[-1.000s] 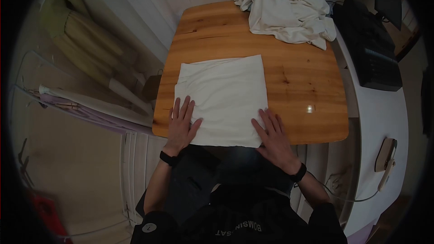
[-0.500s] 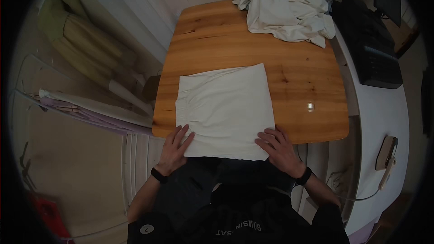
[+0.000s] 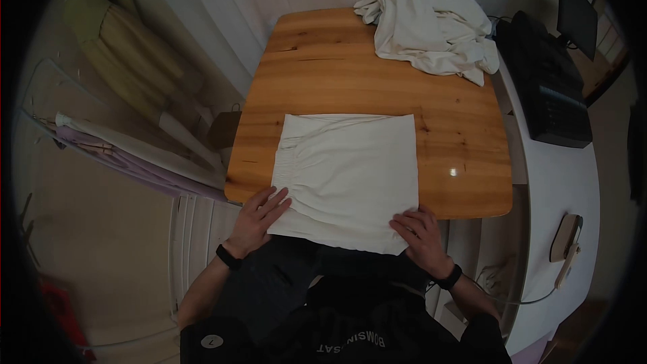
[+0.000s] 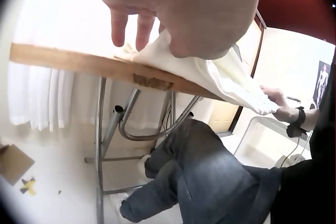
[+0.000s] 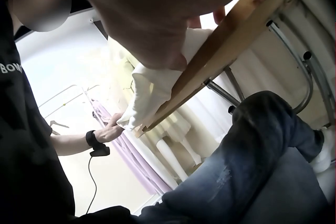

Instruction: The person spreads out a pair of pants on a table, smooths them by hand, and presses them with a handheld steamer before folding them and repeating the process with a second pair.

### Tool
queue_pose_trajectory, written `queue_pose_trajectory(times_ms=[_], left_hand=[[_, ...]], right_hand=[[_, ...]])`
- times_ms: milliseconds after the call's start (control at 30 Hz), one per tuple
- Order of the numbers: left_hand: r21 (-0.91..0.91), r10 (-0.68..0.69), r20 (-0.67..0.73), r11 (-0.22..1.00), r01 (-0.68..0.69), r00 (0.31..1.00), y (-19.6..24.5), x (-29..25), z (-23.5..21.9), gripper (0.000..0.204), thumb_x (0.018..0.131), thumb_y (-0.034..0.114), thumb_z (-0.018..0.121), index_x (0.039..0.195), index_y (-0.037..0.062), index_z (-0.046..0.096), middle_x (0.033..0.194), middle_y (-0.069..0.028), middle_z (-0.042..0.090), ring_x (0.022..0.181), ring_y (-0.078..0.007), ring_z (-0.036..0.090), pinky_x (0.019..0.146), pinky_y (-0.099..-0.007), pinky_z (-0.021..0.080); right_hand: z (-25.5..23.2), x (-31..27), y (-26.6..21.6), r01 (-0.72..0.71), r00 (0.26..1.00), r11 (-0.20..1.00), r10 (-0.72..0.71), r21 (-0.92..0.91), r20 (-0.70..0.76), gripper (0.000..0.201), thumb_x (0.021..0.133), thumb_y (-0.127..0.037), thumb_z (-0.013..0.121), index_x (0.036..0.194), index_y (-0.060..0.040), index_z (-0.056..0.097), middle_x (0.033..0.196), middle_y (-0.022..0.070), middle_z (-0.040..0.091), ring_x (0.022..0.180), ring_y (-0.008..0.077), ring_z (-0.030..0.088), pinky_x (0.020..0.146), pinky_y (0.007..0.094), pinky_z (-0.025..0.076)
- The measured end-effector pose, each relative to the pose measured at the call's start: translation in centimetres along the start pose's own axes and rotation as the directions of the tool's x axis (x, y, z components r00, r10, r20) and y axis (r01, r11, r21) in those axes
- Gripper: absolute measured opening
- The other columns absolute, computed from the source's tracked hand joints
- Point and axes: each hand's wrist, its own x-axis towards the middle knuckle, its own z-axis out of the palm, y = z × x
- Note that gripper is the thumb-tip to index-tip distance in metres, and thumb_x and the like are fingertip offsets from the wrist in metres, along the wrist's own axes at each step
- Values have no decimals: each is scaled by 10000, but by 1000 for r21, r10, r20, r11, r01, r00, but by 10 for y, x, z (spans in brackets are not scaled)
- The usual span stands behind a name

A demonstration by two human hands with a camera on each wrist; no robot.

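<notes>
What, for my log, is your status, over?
Left grip, right grip: holding folded white cloth, near corners. Cloth overhangs brown wooden table. Crumpled white fabric heap: far right corner, out of the way.

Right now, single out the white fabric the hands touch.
The folded fabric at the near edge of the table, with left hand and right hand on it; the crumpled heap, far right, is untouched.

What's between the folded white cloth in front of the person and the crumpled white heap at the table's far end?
Just bare wooden tabletop between the folded white cloth and the crumpled white heap; the head view shows it.
</notes>
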Motion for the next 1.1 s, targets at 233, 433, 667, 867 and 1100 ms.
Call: queue_pose_trajectory(times_ms=[233, 433, 667, 867, 1100], left_hand=[[19, -1, -23, 1000, 2, 1000, -6, 3, -1, 859, 566, -32, 620, 1409, 121, 565, 1534, -70, 482, 1349, -360, 465, 1111, -477, 427], [-8, -59, -119, 998, 58, 991, 40, 12, 27, 765, 612, 60, 718, 1365, 124, 606, 1354, -98, 553, 1310, -355, 470, 1100, -474, 432], [-154, -138, -358, 984, 88, 923, 141, 86, 84, 609, 697, 211, 818, 1247, 15, 646, 1139, -106, 540, 1170, -323, 498, 1045, -500, 413], [-339, -125, -379, 941, -12, 917, 149, 113, 61, 588, 719, 266, 873, 1224, 39, 678, 1199, -94, 593, 1139, -317, 537, 971, -438, 436], [53, -580, -126, 806, 589, 805, 54, 123, 73, 1126, 757, 668, 762, 1548, 11, 303, 1456, -270, 411, 1356, -452, 394, 1124, -548, 326]], right_hand=[[-26, 4, 0, -40, 996, 997, 45, -61, 80, 604, 632, 83, 647, 1199, -117, 702, 1283, 5, 645, 1215, 254, 548, 1153, 555, 327], [-75, 47, 56, -96, 978, 940, 151, -327, 144, 439, 729, -22, 707, 1146, -157, 723, 1239, 6, 669, 1242, 258, 544, 1176, 566, 282], [-75, 85, 126, -527, 828, 801, 407, -286, -386, 222, 895, -119, 685, 1106, -68, 730, 1164, 114, 694, 1149, 305, 609, 1036, 487, 441], [-38, 7, -11, -672, 423, 416, 895, 613, -142, 247, 953, -226, 697, 1000, 16, 714, 853, 125, 736, 732, 200, 696, 709, 350, 545], [50, -32, -43, -717, 267, 283, 956, 637, -124, 414, 946, -282, 724, 1171, 39, 591, 1145, 160, 680, 1032, 210, 654, 821, 334, 527]])
